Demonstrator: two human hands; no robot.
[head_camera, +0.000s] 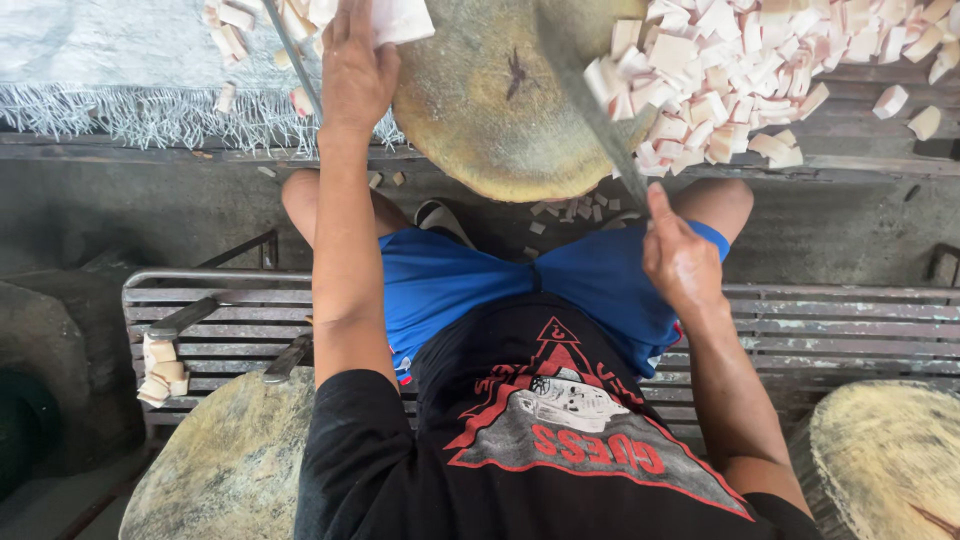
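Note:
My left hand (355, 70) reaches forward and grips a pale pink-white slab (400, 18) at the far left edge of a round wooden chopping block (480, 120). My right hand (678, 258) is closed around the handle of a long cleaver (590, 95), whose blade points up across the block. A heap of cut pale cubes (740, 70) lies on the block's right side and spills onto the wooden boards.
I sit on a slatted metal bench (830, 330). Two more round blocks stand near me, one at lower left (225, 460) and one at lower right (890, 450). Stacked cubes (162, 372) rest on the bench. A white woven mat (130, 70) with scattered pieces lies upper left.

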